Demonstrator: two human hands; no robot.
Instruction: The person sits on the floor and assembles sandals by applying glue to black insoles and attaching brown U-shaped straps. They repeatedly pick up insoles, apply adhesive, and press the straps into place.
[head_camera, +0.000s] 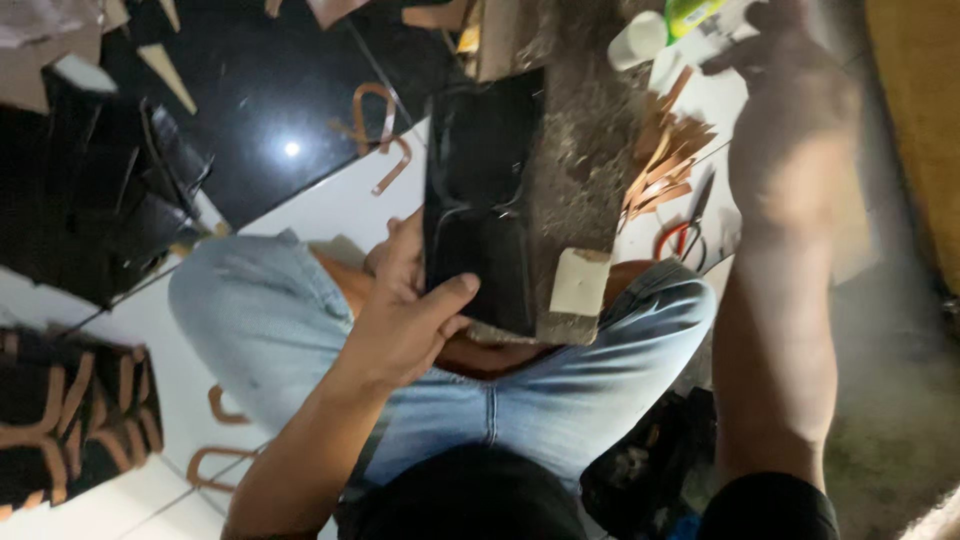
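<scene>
Okay, my left hand (405, 320) has its grip clenched on the near edge of a glossy black piece (480, 200), thumb pressed on its top face, fingers tucked under. The black piece lies on a rough wooden board (575, 180) that rests across my lap, over my jeans (270, 310); a pale block (580, 283) sits at the board's near end, just right of the black piece. My right hand (790, 90) is up at the far right, blurred, reaching at a green-and-white bottle (660, 25); cannot tell if that grip is closed or loose. Between the board and my right arm lies a heap of tan strips (665, 160), and just near of them red-handled scissors (685, 225) on the white floor (330, 200). Far left, a stack of black pieces (110, 190) on a dark floor tile. Near left, a pile of black-and-tan straps (70, 420). Loose tan loops (375, 125) lie left of the board.
</scene>
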